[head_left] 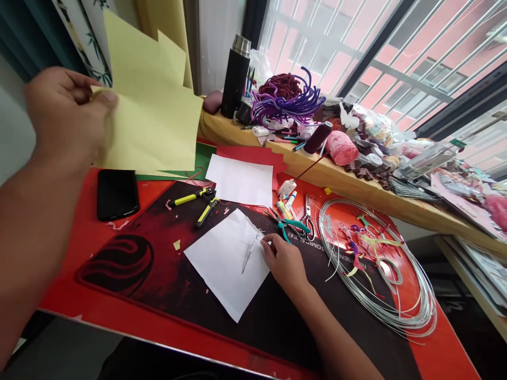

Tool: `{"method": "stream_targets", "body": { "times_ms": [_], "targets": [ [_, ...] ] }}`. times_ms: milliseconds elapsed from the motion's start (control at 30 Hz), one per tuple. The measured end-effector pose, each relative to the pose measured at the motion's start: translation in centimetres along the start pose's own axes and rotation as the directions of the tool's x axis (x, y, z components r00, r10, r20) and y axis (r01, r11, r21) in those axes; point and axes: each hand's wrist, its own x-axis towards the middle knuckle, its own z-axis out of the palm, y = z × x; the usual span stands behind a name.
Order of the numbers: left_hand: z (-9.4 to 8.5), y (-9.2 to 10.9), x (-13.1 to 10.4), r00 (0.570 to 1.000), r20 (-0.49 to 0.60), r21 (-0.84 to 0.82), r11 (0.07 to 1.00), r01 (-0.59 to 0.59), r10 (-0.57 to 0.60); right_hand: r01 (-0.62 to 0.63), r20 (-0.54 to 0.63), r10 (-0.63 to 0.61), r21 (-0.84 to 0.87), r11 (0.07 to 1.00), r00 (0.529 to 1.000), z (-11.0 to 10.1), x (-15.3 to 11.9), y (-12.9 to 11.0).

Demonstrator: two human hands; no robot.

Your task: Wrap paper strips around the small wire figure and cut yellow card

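Observation:
Raised at the left, my left hand (pixel 69 113) pinches yellow paper (pixel 154 121) between thumb and fingers; a second piece with a stepped edge shows behind the front sheet. A white square of paper (pixel 225 269) lies turned cornerwise on the dark desk mat (pixel 166 311). On it rests a small bent wire piece (pixel 249 256) with thin ends sticking out. My right hand (pixel 285 261) is at the paper's right side, its fingertips closed at the top of the wire piece. Teal-handled pliers (pixel 295 227) lie just beyond that hand.
Yellow-black cutters (pixel 206 211), a black phone (pixel 118 194), scissors (pixel 307 211) and a big wire coil (pixel 425 311) lie about. White (pixel 240 179), red (pixel 253 154) and green paper (pixel 206 157) are behind. A black flask (pixel 235 79) and purple craft stems (pixel 285 108) crowd the sill.

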Motion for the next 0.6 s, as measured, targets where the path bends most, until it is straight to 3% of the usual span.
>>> {"method": "stream_targets", "body": {
  "times_ms": [100,200,267,400,600],
  "targets": [
    [-0.5,-0.8,-0.4,0.997,0.054,-0.29,0.954,0.075,-0.062,0.041,0.015,-0.041,-0.041,0.998,0.999,-0.7,2.3,-1.2],
    [-0.8,-1.4,-1.7,0.982,0.154,-0.459,0.872,0.169,-0.11,0.058,0.013,-0.057,-0.099,0.993,0.998,-0.9,5.2,-2.5],
    [-0.8,-1.7,-2.8,0.959,0.244,-0.436,0.866,0.244,-0.147,0.058,0.029,-0.054,-0.126,0.99,0.998,-0.7,7.2,-3.3],
    [-0.5,-2.0,-4.6,0.912,0.324,-0.429,0.82,0.378,-0.251,0.052,0.067,-0.038,-0.211,0.976,0.997,0.1,10.6,-4.4],
    [0.1,-2.6,-5.3,0.86,0.359,-0.431,0.753,0.497,-0.363,0.056,0.11,-0.028,-0.258,0.965,0.994,0.7,13.3,-4.9]
  ]
}}
